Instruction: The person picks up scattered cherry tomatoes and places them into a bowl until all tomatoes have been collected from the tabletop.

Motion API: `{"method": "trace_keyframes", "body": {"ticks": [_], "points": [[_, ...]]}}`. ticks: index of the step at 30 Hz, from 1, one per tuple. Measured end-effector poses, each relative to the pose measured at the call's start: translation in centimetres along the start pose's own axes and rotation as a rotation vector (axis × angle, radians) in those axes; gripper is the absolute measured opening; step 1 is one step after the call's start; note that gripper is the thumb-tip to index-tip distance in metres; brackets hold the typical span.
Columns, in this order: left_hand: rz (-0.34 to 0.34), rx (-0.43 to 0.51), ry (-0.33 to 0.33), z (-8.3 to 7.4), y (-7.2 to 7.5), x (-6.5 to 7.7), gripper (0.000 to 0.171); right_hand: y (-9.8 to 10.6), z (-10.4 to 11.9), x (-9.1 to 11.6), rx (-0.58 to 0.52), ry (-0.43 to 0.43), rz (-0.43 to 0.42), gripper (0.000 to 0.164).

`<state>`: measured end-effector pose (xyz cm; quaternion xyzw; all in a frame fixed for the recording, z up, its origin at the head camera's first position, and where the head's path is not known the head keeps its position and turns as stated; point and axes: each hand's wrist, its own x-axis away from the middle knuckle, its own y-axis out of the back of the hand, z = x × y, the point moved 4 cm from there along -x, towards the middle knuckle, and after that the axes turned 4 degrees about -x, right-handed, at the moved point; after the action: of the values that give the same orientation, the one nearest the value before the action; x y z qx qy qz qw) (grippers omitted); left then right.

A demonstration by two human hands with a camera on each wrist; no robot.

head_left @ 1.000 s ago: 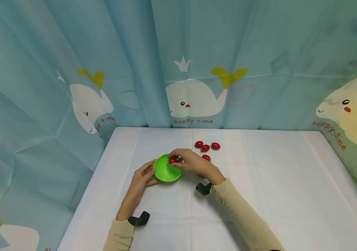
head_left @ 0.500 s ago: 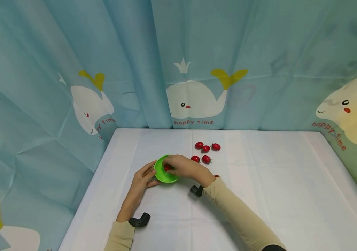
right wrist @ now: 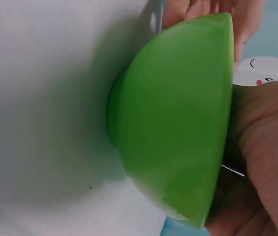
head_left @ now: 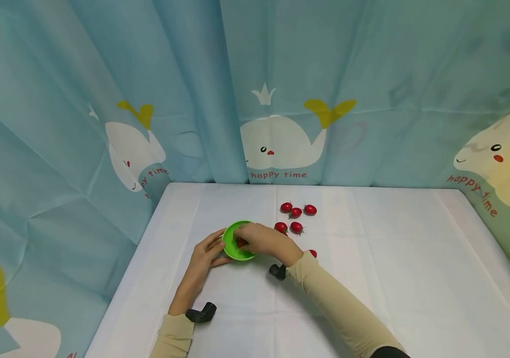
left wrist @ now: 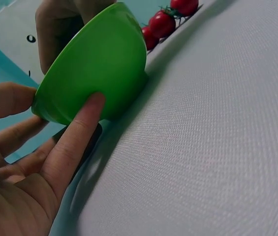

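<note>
On the white table stands a small green bowl [head_left: 239, 254]. My left hand [head_left: 207, 252] holds it at its left side, and in the left wrist view the fingers [left wrist: 75, 135] lie along the outer wall and at the rim. My right hand [head_left: 265, 239] reaches over the rim into the bowl, thumb and fingertips pinching a red cherry tomato [head_left: 240, 242]. In the right wrist view the bowl wall [right wrist: 178, 113] hides the fingertips and the tomato.
Several cherry tomatoes [head_left: 296, 213] lie behind and right of the bowl. Another tomato [head_left: 312, 253] shows partly behind the right sleeve [head_left: 340, 298]. A blue whale-print curtain [head_left: 183, 89] hangs beyond the table's back edge.
My right hand has moved left and lower into the bowl with the tomato, uncovering tomatoes on the table behind it. The left hand stays at the bowl's side.
</note>
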<state>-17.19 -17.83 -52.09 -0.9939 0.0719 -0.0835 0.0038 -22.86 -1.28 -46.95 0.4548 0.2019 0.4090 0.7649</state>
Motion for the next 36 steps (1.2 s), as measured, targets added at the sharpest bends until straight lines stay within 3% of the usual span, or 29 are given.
{"method": "trace_keyframes", "body": {"ticks": [8,15,23,36], "points": [[0.006,0.003,0.0,0.3,-0.1,-0.3,0.047,0.4,0.2,0.3,0.027,-0.034,-0.012,0.018],[-0.002,-0.01,-0.019,0.3,0.0,-0.3,0.048,1.7,0.3,1.5,-0.042,-0.082,-0.068,0.024],[-0.012,-0.011,-0.022,0.4,0.1,-0.3,0.049,3.3,0.2,4.2,-0.117,-0.106,-0.171,0.035],[-0.024,-0.03,0.012,0.3,0.2,-0.2,0.048,4.7,-1.1,8.7,-0.126,-0.152,-0.31,0.036]]}}
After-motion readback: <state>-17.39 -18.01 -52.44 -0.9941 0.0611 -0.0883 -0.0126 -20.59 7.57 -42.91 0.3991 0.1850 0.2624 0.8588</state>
